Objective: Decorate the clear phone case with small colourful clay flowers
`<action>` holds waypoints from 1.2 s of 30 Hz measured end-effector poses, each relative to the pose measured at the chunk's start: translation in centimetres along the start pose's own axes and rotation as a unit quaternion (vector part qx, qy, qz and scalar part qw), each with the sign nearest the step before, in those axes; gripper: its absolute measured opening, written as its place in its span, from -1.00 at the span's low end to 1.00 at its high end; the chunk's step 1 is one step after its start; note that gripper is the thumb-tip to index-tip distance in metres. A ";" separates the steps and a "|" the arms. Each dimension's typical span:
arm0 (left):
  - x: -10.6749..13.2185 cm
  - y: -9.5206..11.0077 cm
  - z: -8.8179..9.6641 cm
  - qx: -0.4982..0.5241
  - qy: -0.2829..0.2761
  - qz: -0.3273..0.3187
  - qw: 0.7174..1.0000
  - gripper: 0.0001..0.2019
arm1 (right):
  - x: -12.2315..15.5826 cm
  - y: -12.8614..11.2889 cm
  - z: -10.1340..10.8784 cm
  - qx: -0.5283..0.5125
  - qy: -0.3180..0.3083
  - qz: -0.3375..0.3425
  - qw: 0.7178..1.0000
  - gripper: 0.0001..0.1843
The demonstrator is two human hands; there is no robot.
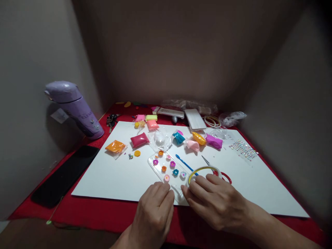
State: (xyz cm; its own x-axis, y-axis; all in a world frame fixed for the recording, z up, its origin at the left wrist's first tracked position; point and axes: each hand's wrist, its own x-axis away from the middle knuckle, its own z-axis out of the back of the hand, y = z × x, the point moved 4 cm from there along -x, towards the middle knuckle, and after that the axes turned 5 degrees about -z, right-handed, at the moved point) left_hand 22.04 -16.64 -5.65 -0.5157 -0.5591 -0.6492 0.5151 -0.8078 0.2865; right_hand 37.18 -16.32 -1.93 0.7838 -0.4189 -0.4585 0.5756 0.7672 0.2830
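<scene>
A clear phone case (pixel 168 167) lies on the white board (pixel 116 176), dotted with several small clay flowers. My left hand (pixel 154 211) rests at the case's near end, fingers curled onto its edge. My right hand (pixel 216 202) is closed over a roll of tape (pixel 203 171) with a yellow inner ring, beside the case's right corner. A blue modelling tool (pixel 184 162) lies just behind the tape. Red-handled scissors (pixel 215 169) lie partly hidden under the roll.
Several small bags of coloured clay lie across the board's far half, among them orange (pixel 116 147), dark pink (pixel 139 139) and purple (pixel 214 141). A lilac flask (pixel 75 109) stands at the left. A black case (pixel 64 174) lies on the red cloth. A rhinestone sheet (pixel 243 149) lies right.
</scene>
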 end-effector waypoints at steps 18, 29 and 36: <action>-0.4 0.1 -0.6 -0.080 -0.005 -0.011 0.997 -0.83 | 0.1 0.2 -0.3 -0.007 0.000 0.013 1.000 -0.86; -0.2 0.1 -0.7 -0.091 -0.018 -0.018 0.996 -0.81 | 0.2 0.4 -0.5 -0.010 0.001 0.017 1.000 -0.87; -0.4 0.2 -0.9 -0.102 -0.032 -0.011 0.994 -0.82 | 0.4 0.5 -0.6 -0.003 -0.004 0.017 1.000 -0.88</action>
State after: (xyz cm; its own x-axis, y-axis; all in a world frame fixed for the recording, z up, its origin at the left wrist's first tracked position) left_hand 22.95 -16.36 -5.94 -0.5673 -0.5578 -0.6058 0.6285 -0.7686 0.1192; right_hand 37.60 -15.84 -2.43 0.8044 -0.3970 -0.4419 0.5475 0.7841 0.2923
